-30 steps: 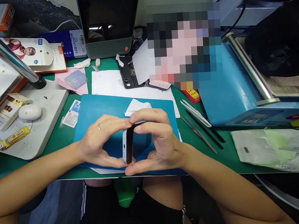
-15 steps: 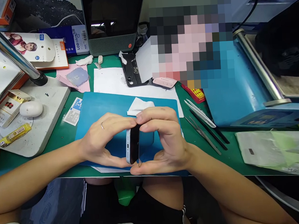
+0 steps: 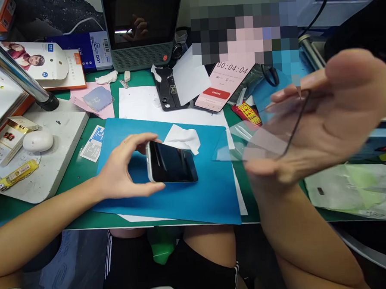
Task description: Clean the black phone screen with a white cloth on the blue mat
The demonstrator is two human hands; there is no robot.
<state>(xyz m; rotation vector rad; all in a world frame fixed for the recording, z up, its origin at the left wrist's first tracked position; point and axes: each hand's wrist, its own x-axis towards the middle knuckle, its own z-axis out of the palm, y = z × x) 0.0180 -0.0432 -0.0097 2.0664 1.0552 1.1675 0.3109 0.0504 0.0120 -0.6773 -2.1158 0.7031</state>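
Observation:
My left hand (image 3: 123,174) is curled round the near-left end of a smartphone (image 3: 173,163), thumb along the lower long edge and fingers at the upper one. The phone's dark screen faces up toward me, tilted over the blue mat (image 3: 170,206). Raised at the right, my right hand (image 3: 333,111) grips a clear screen protector (image 3: 251,137) by its edges between thumb and fingers. A black line runs along the protector's end near the palm. On the mat behind the phone lies a crumpled white cloth (image 3: 183,137).
A second phone (image 3: 224,84) showing a timer leans at the back, beside a black phone back part (image 3: 167,87). To the left, a white board (image 3: 63,138) carries an earbud case (image 3: 38,140) and a yellow lighter (image 3: 18,174). A plastic packet (image 3: 351,192) lies far right.
My right hand has moved away from the phone, up and to the right, carrying the screen protector. My left hand has tipped the phone from nearly edge-on to screen up.

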